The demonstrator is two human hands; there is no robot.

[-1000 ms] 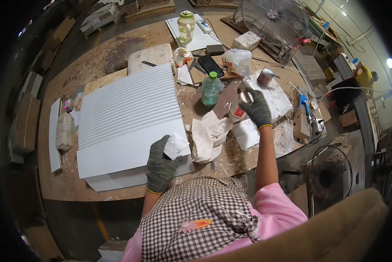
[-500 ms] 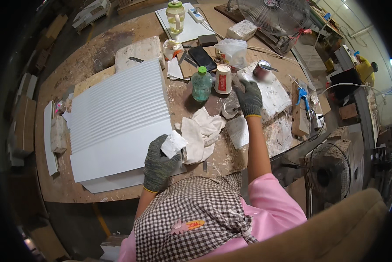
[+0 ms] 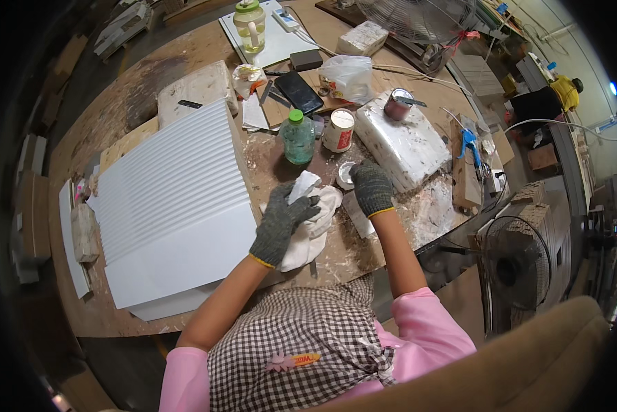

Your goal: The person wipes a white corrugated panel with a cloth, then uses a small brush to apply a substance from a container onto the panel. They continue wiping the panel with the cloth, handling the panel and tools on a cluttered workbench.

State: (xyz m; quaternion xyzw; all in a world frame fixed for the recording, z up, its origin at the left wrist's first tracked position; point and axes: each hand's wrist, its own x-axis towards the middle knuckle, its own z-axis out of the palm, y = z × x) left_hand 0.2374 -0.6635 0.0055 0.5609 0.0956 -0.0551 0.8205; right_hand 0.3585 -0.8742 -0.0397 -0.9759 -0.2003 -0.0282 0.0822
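A stained wooden table (image 3: pixel 116 113) fills the middle. On its left side lies a large white board (image 3: pixel 178 175), ridged across its far part and smooth at the near end. To the right sits a spotted white block (image 3: pixel 408 147). Between them, at the near side, a crumpled white cloth (image 3: pixel 307 242) lies on the table. The gloved left hand (image 3: pixel 283 223) reaches over the cloth, fingers curled around a small white piece that sticks up. The gloved right hand (image 3: pixel 372 189) has its fingers bent beside a small white tub; whether it grips anything, I cannot tell. Farther off, a green-capped bottle (image 3: pixel 298 141) stands just left of a white cup (image 3: pixel 339 132), and a tin (image 3: pixel 397 106) stands on the block's far end. Smallest are the white tub (image 3: pixel 345 176), near the cup, and the white piece (image 3: pixel 304 185) in the left hand.
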